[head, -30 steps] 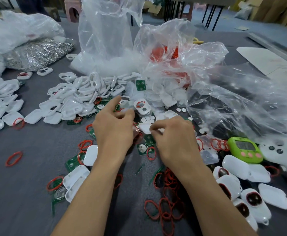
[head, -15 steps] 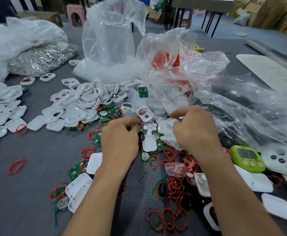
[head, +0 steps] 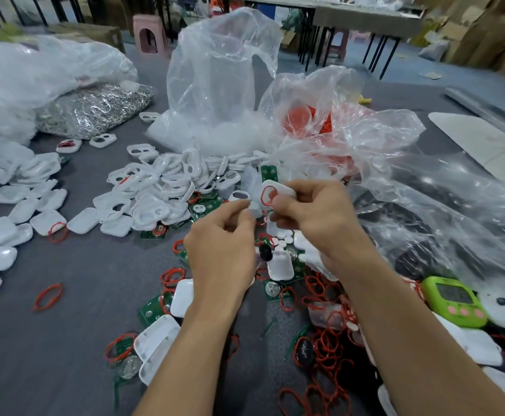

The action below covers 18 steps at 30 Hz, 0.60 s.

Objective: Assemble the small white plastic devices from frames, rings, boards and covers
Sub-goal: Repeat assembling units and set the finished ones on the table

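White plastic frame (head: pixel 277 191) with a red ring (head: pixel 266 196) in its opening sits raised above the grey table (head: pixel 65 340), pinched between the right hand's (head: pixel 320 214) thumb and curled fingers. The left hand (head: pixel 221 244) is just beside it, fingers curled toward the frame; whether it pinches anything cannot be told.

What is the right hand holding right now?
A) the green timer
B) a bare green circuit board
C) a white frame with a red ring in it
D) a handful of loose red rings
C: the right hand pinches a white frame with a red ring sitting in its opening, held above the pile of parts.
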### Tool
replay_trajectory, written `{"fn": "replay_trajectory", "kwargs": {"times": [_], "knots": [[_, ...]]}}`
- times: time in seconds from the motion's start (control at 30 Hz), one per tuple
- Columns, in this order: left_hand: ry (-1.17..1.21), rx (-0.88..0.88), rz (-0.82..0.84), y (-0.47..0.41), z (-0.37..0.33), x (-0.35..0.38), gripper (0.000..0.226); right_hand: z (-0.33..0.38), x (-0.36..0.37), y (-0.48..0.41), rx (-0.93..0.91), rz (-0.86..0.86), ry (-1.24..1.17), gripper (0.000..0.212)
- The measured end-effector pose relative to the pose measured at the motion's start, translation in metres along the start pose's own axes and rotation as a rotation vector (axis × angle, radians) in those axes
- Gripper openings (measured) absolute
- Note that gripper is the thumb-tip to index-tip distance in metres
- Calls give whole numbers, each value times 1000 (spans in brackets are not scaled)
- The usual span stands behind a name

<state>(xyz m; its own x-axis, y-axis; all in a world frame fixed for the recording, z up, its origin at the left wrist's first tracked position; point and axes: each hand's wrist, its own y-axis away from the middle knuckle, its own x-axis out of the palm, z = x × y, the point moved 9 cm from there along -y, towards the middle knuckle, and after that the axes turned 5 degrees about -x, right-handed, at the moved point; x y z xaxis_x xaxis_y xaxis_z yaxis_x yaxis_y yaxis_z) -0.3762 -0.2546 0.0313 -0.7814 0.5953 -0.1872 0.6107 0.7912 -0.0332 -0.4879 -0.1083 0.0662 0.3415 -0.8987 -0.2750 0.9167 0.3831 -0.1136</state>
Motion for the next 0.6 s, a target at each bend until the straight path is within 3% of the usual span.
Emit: {"fn": "replay_trajectory", "kwargs": {"times": [0.07,0.17,0.23,0.3,0.4,0.5,0.6], "knots": [[115,-10,98,2,-1,10,15,-10,13,12,142,71,-352,18],[272,-65,237,3,0,22,14,-17,15,20,198,71,-327,17],[289,-93,244,3,2,21,14,-16,14,20,196,80,-258,14],[281,-109,167,1,5,12,8,-15,13,18,182,90,-164,13],[320,-118,-92,-2,7,-16,13,-9,-3,5,81,-54,211,9],[565,-206,-298,-7,18,-41,22,4,-1,-4,1,-90,488,62],[669,-262,-434,-9,27,-57,24,16,21,-6,-120,-24,626,66]]}}
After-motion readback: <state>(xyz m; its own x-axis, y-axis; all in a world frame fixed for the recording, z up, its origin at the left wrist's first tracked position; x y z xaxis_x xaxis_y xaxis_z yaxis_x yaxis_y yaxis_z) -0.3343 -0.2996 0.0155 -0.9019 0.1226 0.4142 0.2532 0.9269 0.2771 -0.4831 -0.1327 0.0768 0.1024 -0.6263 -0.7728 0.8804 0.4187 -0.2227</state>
